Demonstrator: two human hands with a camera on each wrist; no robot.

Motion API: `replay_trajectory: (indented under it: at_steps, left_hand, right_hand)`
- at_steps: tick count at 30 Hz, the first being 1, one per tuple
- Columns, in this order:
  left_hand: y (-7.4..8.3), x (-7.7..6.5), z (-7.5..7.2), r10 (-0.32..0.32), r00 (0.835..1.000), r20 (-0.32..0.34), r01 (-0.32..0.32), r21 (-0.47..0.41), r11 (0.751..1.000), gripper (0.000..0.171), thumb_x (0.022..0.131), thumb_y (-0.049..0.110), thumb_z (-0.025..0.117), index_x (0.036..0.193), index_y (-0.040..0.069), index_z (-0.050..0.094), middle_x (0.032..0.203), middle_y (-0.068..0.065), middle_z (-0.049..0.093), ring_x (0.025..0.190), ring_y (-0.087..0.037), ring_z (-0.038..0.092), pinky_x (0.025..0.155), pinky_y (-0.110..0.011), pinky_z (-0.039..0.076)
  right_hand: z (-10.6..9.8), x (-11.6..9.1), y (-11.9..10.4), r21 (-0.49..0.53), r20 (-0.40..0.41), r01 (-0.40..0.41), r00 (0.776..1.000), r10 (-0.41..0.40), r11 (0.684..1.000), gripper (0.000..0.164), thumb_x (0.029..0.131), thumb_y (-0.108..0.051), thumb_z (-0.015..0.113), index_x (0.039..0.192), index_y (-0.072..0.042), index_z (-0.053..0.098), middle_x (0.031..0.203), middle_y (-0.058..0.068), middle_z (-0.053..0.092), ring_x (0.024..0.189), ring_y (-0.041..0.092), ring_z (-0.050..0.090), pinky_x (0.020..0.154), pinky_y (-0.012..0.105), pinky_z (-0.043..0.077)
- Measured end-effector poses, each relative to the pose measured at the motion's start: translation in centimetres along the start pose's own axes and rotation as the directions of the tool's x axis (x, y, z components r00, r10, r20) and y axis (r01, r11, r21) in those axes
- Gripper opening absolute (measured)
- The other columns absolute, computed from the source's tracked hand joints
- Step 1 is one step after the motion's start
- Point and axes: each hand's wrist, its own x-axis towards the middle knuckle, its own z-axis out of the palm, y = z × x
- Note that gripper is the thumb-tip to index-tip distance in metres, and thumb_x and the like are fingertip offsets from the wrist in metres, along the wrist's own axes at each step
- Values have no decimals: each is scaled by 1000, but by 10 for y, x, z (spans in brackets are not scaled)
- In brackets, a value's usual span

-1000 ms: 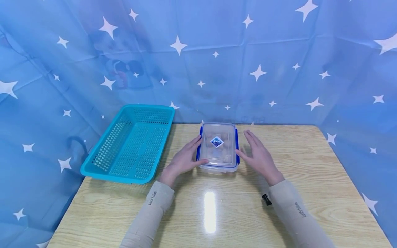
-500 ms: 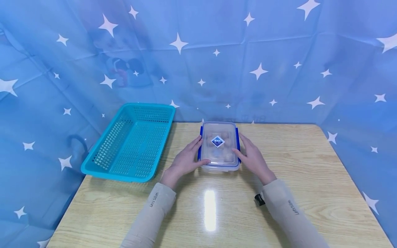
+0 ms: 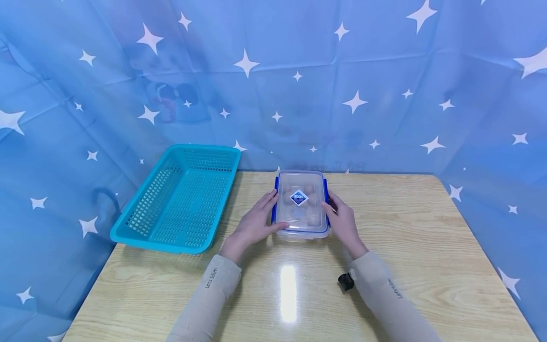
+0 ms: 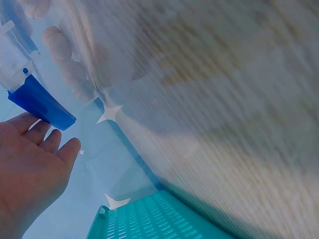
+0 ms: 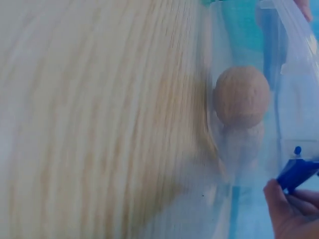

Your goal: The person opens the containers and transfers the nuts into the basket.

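A clear food container (image 3: 301, 216) with a see-through lid, a blue seal and blue side clips sits on the table. Through its wall show several round, pale brown balls (image 5: 241, 97). My left hand (image 3: 252, 223) lies along the container's left side, thumb across the lid's front left corner. In the left wrist view, its loosely bent fingers touch the blue clip (image 4: 42, 104), which tilts outward. At the opposite side my right hand (image 3: 343, 221) pinches the right blue clip (image 5: 297, 173), thumb at the lid's edge and the other fingers curled beneath.
A turquoise perforated basket (image 3: 175, 246) stands at the table's left, its far end near the curtain. The wooden table (image 3: 423, 247) reaches the blue star-patterned curtain (image 3: 290, 95) at the back. A small black device (image 3: 346, 281) is on the right wrist.
My right hand has moved left from beside the container onto its right clip, its fingers bending in. The left hand and the container have stayed nearly in place.
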Motion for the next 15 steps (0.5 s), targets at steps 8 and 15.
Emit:
replay_trajectory:
  at_steps: [8,15]
  left_hand:
    - [0,0,4,0,1000,-14,0,-9,1000,95,87,72,56,161,26,16,170,6,10,157,-20,11,122,-52,29]
    - [-1,0,3,-6,1000,-13,6,-26,1000,94,88,70,57,161,27,17,169,8,9,157,-20,10,123,-52,27]
  right_hand:
    - [3,2,4,-14,-111,-76,991,74,997,48,105,-26,50,147,-3,47,136,25,60,120,36,62,100,47,54]
    - [8,5,5,-110,-83,-54,996,45,992,46,109,-21,39,150,-1,41,133,29,58,116,40,60,96,51,55]
